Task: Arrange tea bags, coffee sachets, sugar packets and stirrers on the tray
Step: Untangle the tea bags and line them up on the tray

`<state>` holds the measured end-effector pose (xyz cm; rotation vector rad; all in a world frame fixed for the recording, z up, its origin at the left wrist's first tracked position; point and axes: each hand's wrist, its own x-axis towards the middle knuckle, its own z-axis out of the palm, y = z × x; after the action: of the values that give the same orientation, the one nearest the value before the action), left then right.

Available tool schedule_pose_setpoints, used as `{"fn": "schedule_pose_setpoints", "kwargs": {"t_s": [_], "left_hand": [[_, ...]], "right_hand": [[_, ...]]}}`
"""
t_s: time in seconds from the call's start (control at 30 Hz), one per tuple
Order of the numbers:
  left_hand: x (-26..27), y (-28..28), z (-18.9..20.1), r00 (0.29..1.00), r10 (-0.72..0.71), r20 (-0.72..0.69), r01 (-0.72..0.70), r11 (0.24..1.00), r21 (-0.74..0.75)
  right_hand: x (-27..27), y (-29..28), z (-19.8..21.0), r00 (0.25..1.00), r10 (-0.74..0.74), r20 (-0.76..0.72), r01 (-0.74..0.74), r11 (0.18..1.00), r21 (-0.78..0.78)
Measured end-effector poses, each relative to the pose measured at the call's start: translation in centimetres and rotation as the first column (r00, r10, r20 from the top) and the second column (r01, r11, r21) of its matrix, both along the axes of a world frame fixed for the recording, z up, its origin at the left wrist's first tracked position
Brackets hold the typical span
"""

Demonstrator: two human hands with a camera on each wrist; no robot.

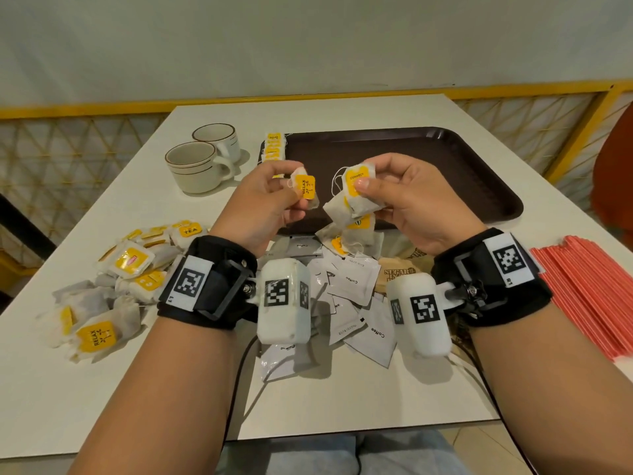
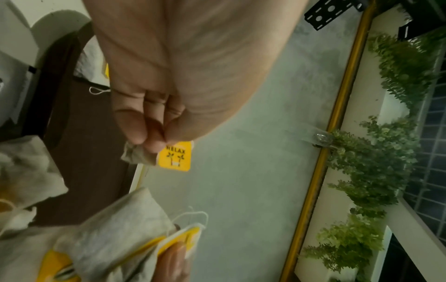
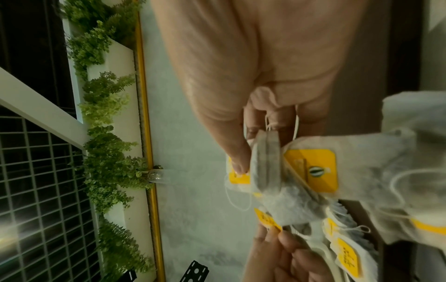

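Observation:
Both hands are raised above the near edge of the dark brown tray (image 1: 472,166). My left hand (image 1: 274,193) pinches one tea bag (image 1: 306,188) with a yellow RELAX tag (image 2: 175,156). My right hand (image 1: 380,190) grips a bunch of tea bags (image 1: 352,204) with yellow tags, thumb pressed on the top tag; some dangle by their strings (image 3: 309,187). A short row of tea bags (image 1: 273,147) lies at the tray's far left corner. Loose tea bags (image 1: 113,279) lie on the table at the left. White coffee sachets (image 1: 346,296) and brown sugar packets (image 1: 397,274) lie below my wrists. Red stirrers (image 1: 589,296) lie at the right.
Two white cups (image 1: 202,162) with brown rims stand left of the tray on the white table (image 1: 359,399). A yellow railing (image 1: 579,128) with mesh runs behind and to the right. A grey wall and green plants (image 2: 376,162) show in the wrist views.

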<state>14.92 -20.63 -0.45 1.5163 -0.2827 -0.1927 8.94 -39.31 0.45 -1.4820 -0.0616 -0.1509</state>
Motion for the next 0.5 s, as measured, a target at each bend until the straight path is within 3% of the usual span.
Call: {"fn": "schedule_pose_setpoints", "kwargs": {"t_s": [0.13, 0.27, 0.37, 0.5], "left_hand": [[0.08, 0.27, 0.02, 0.998, 0.023, 0.064, -0.028, 0.998, 0.065], [0.07, 0.24, 0.00, 0.986, -0.023, 0.164, 0.012, 0.998, 0.066], [-0.36, 0.04, 0.11, 0.961, -0.090, 0.262, 0.050, 0.987, 0.155], [-0.65, -0.26, -0.08, 0.966, -0.174, 0.190, 0.123, 0.959, 0.257]], "right_hand": [[-0.22, 0.22, -0.02, 0.996, 0.082, 0.024, -0.082, 0.997, 0.015], [-0.17, 0.19, 0.02, 0.993, 0.114, 0.023, -0.115, 0.993, 0.040], [-0.17, 0.31, 0.03, 0.993, 0.116, 0.028, -0.117, 0.992, 0.053], [-0.12, 0.62, -0.17, 0.998, 0.049, 0.026, -0.049, 0.999, 0.013]]}}
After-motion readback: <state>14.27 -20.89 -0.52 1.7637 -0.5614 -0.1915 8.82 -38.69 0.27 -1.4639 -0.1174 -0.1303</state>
